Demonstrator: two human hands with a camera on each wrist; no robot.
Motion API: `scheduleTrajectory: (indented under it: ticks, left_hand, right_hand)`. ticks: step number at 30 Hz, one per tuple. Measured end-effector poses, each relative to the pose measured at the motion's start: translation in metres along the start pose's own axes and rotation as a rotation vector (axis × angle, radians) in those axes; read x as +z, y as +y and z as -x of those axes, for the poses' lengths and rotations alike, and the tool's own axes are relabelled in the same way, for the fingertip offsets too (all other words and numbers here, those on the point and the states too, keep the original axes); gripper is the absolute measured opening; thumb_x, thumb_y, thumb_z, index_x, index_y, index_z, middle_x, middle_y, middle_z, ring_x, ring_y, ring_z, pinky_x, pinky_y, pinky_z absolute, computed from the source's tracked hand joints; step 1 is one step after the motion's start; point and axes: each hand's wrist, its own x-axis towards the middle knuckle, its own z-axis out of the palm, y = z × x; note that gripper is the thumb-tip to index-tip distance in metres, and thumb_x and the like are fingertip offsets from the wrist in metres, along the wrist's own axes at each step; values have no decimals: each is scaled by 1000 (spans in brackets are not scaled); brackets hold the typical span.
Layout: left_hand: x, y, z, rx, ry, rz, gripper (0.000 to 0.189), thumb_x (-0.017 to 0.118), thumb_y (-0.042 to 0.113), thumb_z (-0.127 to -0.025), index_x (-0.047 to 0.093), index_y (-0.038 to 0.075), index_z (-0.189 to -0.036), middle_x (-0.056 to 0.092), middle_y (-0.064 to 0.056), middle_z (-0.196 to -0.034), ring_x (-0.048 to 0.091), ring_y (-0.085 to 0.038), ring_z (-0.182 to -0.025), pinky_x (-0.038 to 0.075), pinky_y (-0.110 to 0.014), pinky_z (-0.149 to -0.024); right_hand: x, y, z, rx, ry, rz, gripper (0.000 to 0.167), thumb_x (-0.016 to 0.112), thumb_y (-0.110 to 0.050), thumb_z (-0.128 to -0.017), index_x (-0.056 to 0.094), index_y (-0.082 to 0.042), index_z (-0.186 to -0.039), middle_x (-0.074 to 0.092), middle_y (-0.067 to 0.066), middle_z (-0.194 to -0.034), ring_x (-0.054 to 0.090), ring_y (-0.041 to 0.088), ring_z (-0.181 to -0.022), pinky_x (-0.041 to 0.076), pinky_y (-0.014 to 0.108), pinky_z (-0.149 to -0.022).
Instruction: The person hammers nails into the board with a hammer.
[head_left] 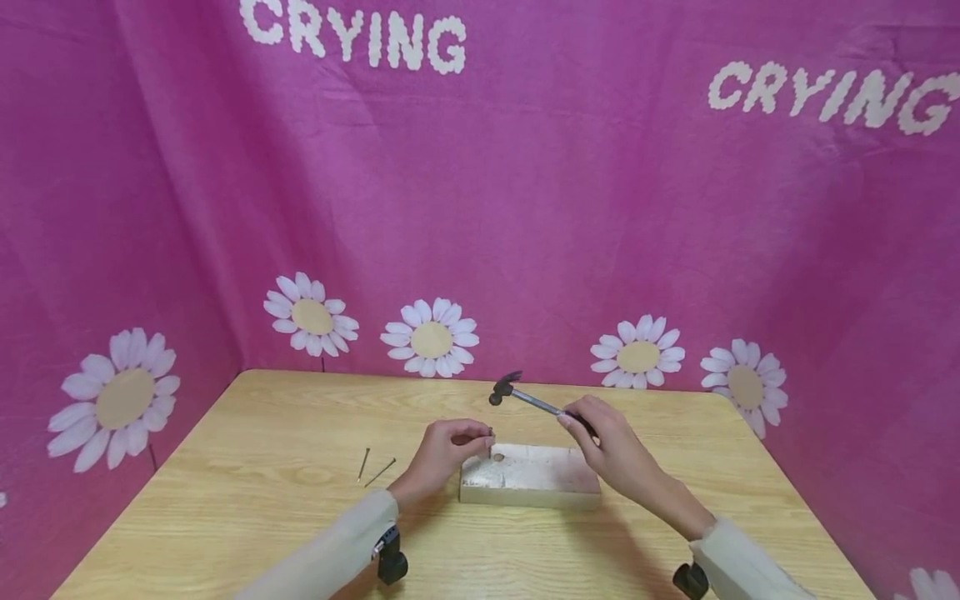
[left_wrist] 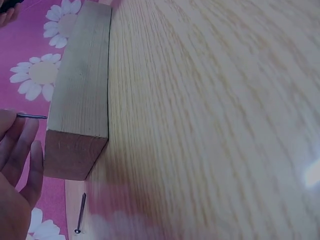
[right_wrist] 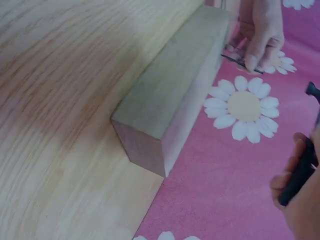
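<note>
While two loose nails [head_left: 380, 472] lie on worktop [head_left: 292, 433] at left, left grip [head_left: 442, 457] pinches third nail [left_wrist: 32, 116], held upright, tip at top face of wooden block [head_left: 536, 477] near its left end; contact cannot be told. Block flat on worktop. Hammer [head_left: 534, 402], head to left, raised above block. Right grip [head_left: 618, 448] clasped round hammer's dark handle.

A: Left hand [head_left: 442, 454]?
B: Pinching, thumb [head_left: 477, 448] against fingers [head_left: 467, 428].
A: Right hand [head_left: 617, 446]?
B: Gripping, fingers curled round, back of hand up.
A: Arms [head_left: 333, 546]?
B: Both sleeved, reaching forward, angled inward. Hands apart.
</note>
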Motion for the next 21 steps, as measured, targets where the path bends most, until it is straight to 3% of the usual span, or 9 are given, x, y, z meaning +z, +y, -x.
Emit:
scheduleTrajectory:
  ticks: [5,7,13,19,21]
  left_hand:
    - [-1,-1,1,1,2,-5,17,74,5,-97,78,0,-112,79,-14,-107,75,-23,-97,58,-19,-85]
    - [-2,0,2,-5,-8,3,17,74,4,-96,77,0,-113,79,-13,-108,75,-24,-99,58,-20,-87]
    - [-2,1,1,13,-38,4,20,74,3,-96,75,-6,-114,78,-18,-113,75,-27,-103,59,-21,-88]
    - [1,-1,1,17,-31,-7,18,75,4,-96,77,-5,-111,79,-15,-109,75,-21,-97,59,-20,-86]
    - [1,-2,1,19,-25,-11,17,75,5,-96,77,-3,-110,79,-15,-109,75,-21,-96,59,-20,-85]
  right_hand:
    - [5,-2,1,43,-168,105,11,67,-14,-103,70,-10,-93,53,-11,-81,45,3,-74,42,21,-61]
    - [4,-3,1,45,-146,134,10,68,-14,-102,70,-10,-94,52,-12,-81,44,3,-73,41,21,-60]
    - [2,-8,-6,-29,38,110,6,70,-7,-100,68,-10,-96,49,-9,-80,42,4,-72,40,21,-58]
    - [4,-5,3,-57,-33,186,6,73,-8,-98,69,-10,-94,54,-10,-82,45,3,-75,41,20,-59]
    - [5,-3,4,-74,-10,201,6,74,-8,-97,69,-10,-94,54,-10,-81,44,3,-75,41,20,-59]
